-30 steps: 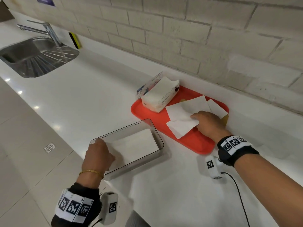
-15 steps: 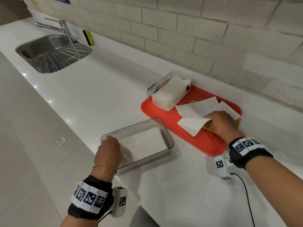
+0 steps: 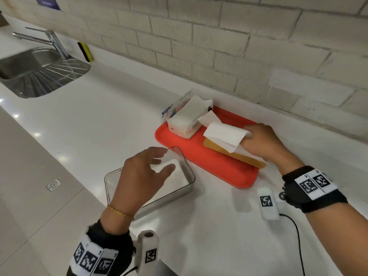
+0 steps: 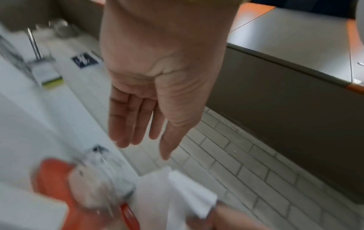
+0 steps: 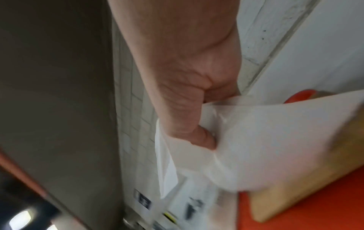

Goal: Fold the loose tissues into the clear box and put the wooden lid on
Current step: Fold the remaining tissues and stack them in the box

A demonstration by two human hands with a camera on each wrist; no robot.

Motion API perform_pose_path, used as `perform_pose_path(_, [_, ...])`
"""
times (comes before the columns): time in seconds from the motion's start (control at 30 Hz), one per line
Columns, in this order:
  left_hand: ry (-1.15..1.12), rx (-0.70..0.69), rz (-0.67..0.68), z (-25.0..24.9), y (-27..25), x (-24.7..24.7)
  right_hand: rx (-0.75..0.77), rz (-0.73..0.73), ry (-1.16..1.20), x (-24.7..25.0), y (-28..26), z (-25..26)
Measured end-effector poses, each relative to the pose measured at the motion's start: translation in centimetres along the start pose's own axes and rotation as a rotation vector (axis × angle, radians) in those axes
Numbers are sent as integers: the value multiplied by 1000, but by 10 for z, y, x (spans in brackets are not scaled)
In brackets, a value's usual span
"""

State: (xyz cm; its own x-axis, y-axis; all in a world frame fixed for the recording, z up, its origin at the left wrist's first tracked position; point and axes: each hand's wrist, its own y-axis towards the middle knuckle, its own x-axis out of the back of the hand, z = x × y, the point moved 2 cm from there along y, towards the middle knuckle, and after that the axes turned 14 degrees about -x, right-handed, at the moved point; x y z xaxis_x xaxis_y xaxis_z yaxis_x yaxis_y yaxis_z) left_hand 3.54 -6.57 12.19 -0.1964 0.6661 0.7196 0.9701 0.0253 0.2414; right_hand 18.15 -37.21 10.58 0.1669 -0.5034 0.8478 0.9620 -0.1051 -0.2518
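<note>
A clear box stands on the white counter near its front edge, with white tissue lying flat inside. My left hand hovers over the box with fingers spread and relaxed, holding nothing; its fingers look straight in the left wrist view. My right hand pinches a loose white tissue and lifts it off the red tray. In the right wrist view the thumb presses into the tissue. The wooden lid lies on the tray under the tissue.
An opened tissue pack sits at the tray's far left corner. The brick wall runs close behind the tray. A steel sink with a tap is at the far left. The counter's front edge drops to a tiled floor.
My right hand has gathered the flat tissue and raised it, uncovering the wooden lid. My left hand has let go of the box's near corner and risen above the box.
</note>
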Motion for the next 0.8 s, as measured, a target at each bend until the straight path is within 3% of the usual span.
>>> perform_pose_path(0.1, [-273, 21, 60, -14, 9, -32, -80, 279, 375, 31, -36, 3])
perform_pose_path(0.2, [-662, 267, 209, -28, 14, -68, -117, 529, 740, 46, -61, -5])
perform_pose_path(0.3, [-976, 405, 413, -48, 15, -101, -139, 609, 881, 44, -77, -21])
perform_pose_path(0.4, [-1275, 642, 611, -59, 11, -133, -194, 668, 905, 32, -90, -40])
perform_pose_path(0.5, [-1251, 779, 649, -59, 0, -163, -232, 677, 922, 21, -100, -59])
perform_pose_path(0.63, [-1280, 738, 642, -58, -15, -190, -290, 631, 896, 10, -108, -88])
perform_pose_path(0.8, [-1416, 446, 607, -82, -15, -187, -352, 665, 797, -10, -118, -102])
